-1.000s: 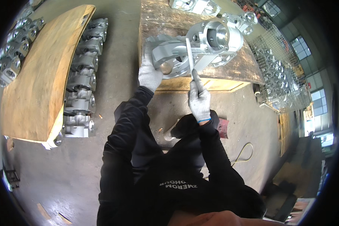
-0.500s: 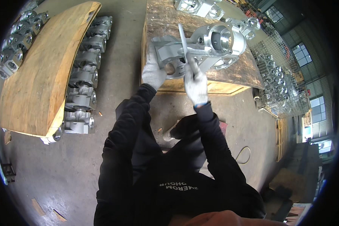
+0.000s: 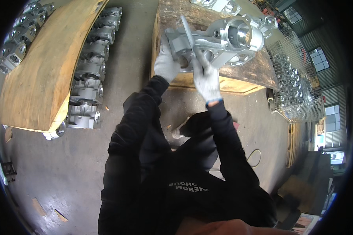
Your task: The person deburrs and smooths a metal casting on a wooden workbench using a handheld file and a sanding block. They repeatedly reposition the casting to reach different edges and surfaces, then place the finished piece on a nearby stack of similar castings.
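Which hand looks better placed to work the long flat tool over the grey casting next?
Probably the right: the right hand grips the long flat tool, which extends over the grey casting. The left hand is against the casting's left end, seemingly better placed to steady it.

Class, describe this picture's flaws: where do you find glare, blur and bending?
Head view: glare whitens the floor at lower left; head view: the right hand looks slightly smeared, perhaps by motion; head view: the left wooden board bows, its edges bent by fisheye distortion; head view: the corners fall to black.
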### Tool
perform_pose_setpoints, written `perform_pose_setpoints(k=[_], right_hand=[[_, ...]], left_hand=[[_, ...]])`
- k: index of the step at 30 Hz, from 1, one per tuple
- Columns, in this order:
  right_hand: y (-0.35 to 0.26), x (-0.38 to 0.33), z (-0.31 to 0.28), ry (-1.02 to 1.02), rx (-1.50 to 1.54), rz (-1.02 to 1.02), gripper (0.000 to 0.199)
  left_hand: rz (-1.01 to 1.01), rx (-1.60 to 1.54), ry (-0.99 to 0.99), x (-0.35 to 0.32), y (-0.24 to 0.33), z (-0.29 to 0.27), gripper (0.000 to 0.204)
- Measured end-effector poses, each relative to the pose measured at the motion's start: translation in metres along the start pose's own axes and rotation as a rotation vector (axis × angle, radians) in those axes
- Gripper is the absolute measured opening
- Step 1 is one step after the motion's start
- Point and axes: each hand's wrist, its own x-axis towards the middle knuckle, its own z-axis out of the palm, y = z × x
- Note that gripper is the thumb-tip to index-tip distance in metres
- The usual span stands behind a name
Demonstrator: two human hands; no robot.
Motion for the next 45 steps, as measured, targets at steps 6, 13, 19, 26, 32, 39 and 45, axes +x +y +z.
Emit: perform_pose_setpoints(k=[6, 13, 19, 26, 32, 39, 45], right_hand=[[-0.004, -0.002, -0.007, -0.114, -0.112, 0.051, 0.044], [-0.002, 0.001, 0.012, -0.188, 0.267, 0.351, 0.042], [-0.022, 0.001, 0.003, -0.109, -0.063, -0.039, 0.041], [-0.030, 0.006, 0.005, -0.243, -0.432, 0.120, 0.038], [-0.031, -0.002, 0.012, -0.252, -0.434, 0.149, 0.036], [-0.031, 0.011, 0.026, -0.212, -0.079, 0.094, 0.039], [0.001, -0.029, -0.050, -0.144, 0.266, 0.256, 0.042]], left_hand=[[0.021, 0.020, 0.038, 0.001, -0.002, -0.001, 0.105], [0.041, 0.039, 0.029, 0.003, -0.008, 0.005, 0.107], [0.037, 0.006, 0.002, 0.006, -0.010, 0.007, 0.108], [0.008, -0.025, -0.027, 0.005, -0.011, 0.009, 0.100], [0.071, 0.117, 0.050, 0.012, -0.038, 0.023, 0.057], [-0.095, -0.469, -0.060, 0.011, -0.043, 0.016, 0.079], [0.348, -0.234, 0.406, -0.074, -0.005, 0.014, 0.069]])
